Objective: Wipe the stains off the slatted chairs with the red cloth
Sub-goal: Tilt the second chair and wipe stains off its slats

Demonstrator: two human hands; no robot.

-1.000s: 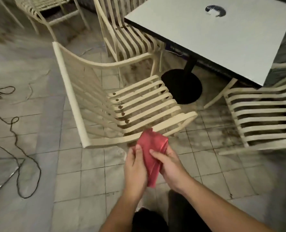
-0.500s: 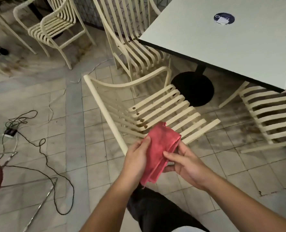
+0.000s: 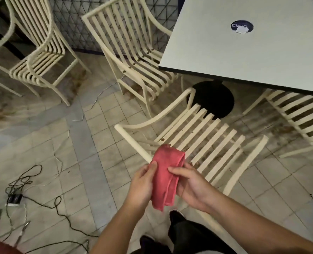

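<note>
Red cloth is folded at lower ctr of frame, pinched btwn left hand & right hand just over nearest slatted chair; brown spots on slats, so wiping prob. not begun.

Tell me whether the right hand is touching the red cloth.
Touching. The head view shows the right hand holding the red cloth: its thumb lies flat across the front, with no gap.

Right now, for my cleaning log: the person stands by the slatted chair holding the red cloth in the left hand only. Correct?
No. The head view shows the red cloth held in both hands, left hand and right hand, by the slatted chair.
</note>
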